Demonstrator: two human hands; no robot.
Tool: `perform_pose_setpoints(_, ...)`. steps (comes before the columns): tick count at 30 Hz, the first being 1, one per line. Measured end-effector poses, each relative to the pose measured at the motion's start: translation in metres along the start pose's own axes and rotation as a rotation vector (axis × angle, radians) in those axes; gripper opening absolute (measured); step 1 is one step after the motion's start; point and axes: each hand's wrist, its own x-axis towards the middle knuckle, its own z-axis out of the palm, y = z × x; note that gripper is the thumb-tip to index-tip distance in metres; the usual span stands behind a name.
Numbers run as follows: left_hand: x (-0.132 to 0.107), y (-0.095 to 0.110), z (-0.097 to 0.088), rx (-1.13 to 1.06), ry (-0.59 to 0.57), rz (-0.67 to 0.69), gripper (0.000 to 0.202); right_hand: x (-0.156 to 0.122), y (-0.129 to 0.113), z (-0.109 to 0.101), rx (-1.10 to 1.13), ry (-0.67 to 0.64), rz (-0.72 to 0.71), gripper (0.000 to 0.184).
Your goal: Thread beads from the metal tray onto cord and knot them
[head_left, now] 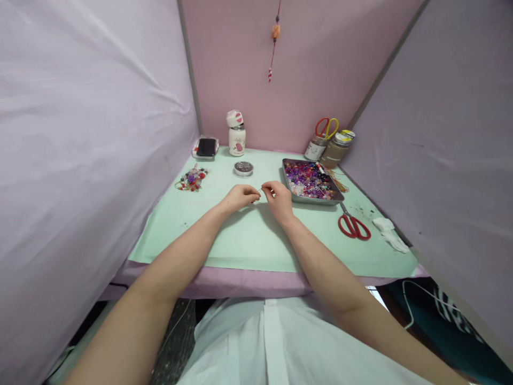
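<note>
Above the middle of the mint-green table mat (248, 240), my left hand (241, 197) is closed in a pinch. My right hand (278, 200), also pinching, faces it a short gap away. Between the fingertips runs a thin cord (260, 190), with small dark red bits, perhaps beads, just under the left fingers. Right beside my right hand stands a dark metal tray (316, 201) filled with purple, red and clear beads (306, 178). Beyond my left hand sits a small round container (243, 169) of tiny dark pieces.
Red-handled scissors (354, 226) lie right of the tray, near a crumpled white cloth (390, 234). Finished-looking beaded strings (193, 177) are piled at left. Behind stand a white bottle (236, 140), a phone-like black object (207, 147) and jars (335, 152). Fabric walls (433, 117) enclose the table.
</note>
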Motion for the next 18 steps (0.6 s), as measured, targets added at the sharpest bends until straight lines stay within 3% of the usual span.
perform_pose_setpoints(6,0.0003,-0.0033,0.0020,0.032,0.026,-0.013,0.021,-0.0003,-0.0080,0.0048,0.286,0.028,0.213,0.014)
perform_pose_setpoints(18,0.0003,0.0008,0.0005,-0.220,0.131,-0.132,0.035,0.0039,-0.0046,0.0014,0.782,-0.114,0.705,0.028)
